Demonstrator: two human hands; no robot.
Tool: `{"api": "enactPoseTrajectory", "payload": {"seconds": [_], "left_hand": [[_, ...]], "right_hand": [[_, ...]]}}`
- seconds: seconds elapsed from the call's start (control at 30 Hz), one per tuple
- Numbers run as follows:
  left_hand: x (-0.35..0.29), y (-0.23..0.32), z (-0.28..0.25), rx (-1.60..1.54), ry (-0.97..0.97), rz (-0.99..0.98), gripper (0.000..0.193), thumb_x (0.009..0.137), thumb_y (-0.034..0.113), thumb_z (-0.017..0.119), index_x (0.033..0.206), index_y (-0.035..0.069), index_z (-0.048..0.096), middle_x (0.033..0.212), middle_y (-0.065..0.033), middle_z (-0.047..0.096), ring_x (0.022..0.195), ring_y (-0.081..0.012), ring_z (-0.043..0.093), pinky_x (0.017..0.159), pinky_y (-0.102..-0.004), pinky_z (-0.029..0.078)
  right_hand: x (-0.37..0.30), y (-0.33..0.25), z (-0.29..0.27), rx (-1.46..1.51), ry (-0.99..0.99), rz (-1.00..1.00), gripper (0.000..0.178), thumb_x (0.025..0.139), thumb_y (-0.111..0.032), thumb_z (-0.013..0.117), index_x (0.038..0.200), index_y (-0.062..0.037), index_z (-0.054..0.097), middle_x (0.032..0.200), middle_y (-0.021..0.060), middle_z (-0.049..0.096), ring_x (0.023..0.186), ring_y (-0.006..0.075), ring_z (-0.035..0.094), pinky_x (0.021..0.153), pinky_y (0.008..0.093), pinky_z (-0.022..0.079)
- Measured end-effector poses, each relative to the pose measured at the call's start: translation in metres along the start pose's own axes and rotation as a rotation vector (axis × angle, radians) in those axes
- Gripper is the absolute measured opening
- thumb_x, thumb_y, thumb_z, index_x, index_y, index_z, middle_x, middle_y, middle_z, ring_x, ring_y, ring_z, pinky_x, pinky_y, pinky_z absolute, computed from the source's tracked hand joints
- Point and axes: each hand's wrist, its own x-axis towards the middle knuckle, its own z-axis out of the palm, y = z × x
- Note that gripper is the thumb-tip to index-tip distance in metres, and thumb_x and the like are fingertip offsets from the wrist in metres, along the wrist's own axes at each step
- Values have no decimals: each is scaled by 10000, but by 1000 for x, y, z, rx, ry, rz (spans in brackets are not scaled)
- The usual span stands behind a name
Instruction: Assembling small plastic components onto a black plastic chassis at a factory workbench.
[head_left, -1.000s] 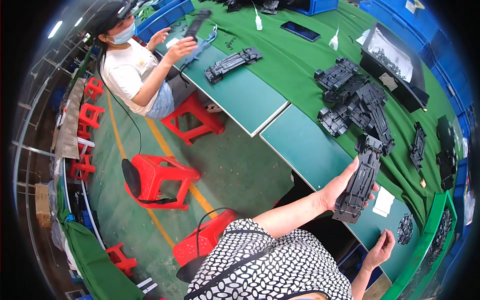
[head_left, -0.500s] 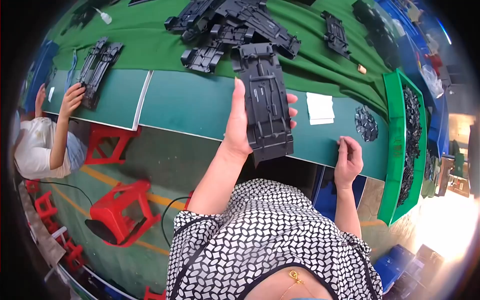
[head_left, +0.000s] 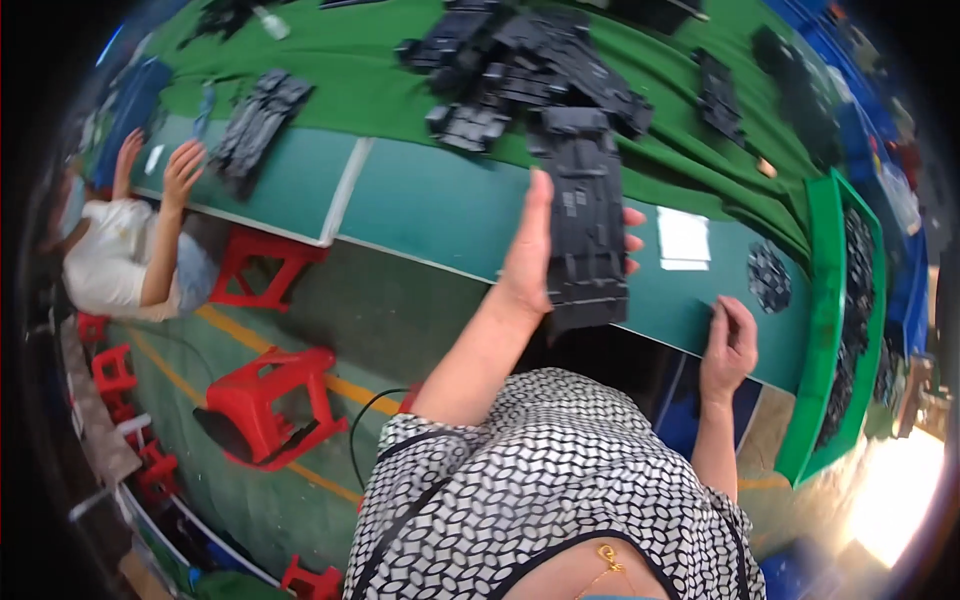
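My left hand [head_left: 527, 258] clasps a long black plastic chassis [head_left: 585, 225] above the green tabletop [head_left: 430, 205]; my right hand [head_left: 729, 350] curls near small black pieces [head_left: 768, 277], any pinch unclear. More black chassis [head_left: 575, 65] lie heaped; which are finished, I can't tell.

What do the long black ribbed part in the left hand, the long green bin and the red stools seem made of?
Long black ribbed part: likely matte moulded plastic; even colour, raised ribs.
Long green bin: probably smooth plastic; thin walls, even colour.
Red stools: probably smooth plastic; seat and legs equally red, gloss unclear.
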Motion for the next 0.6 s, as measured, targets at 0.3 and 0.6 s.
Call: {"api": "enactPoseTrajectory", "payload": {"seconds": [0.3,0.6], "left_hand": [[8,-14,-10,-87,-119,-46,711,860,677,323,1242,93,457,1039,-170,595,861,-265,634,729,-426,562],[4,-5,2,-64,-67,-38,666,862,664,356,1186,98,490,961,-122,612,792,-218,640,647,-376,577]], "right_hand": [[-13,34,-16,28,10,51,161,904,9,533,1062,35,554,993,82,590,863,125,561,775,240,481],[-3,20,-8,-50,-5,3,122,908,-7,537,1021,27,569,952,56,585,816,109,544,753,233,470]]}}
